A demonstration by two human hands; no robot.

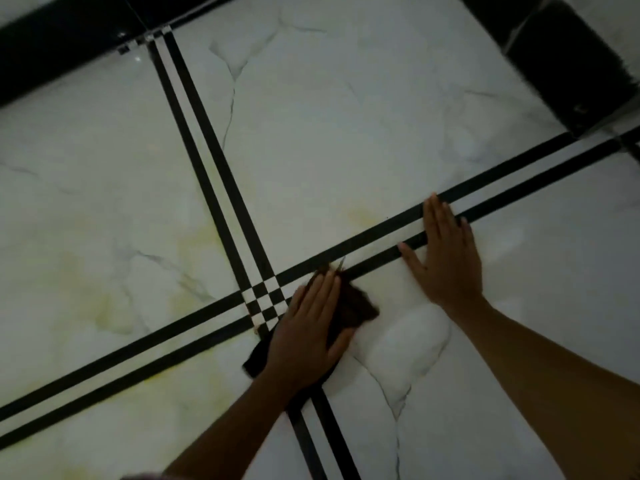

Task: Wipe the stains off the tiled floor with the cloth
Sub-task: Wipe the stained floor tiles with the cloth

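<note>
Fingers (323,289) lying straight and close together, the left hand (304,334) is pressing a dark brown cloth (360,308) flat onto the marble-patterned tiled floor (346,116), just beside the checkered crossing (265,301) of the black stripes. Farther out, the right hand (446,261) is resting palm-down across the stripes, fingers together, thumb splayed. Yellowish stains (194,244) are showing to the left; black skirting (69,60) is running beyond.

Floor: glossy white marble-veined tiled floor (346,116), with paired black stripes (207,161) crossing at a small chequered square.
Stains: yellowish smears (197,237) on the left tiles.
Cloth: crumpled dark brown cloth (360,306) beside the crossing.
Left hand (304,330): flat on the cloth, fingers straight.
Right hand (446,261): palm down on bare tile, fingertips over the stripes.
</note>
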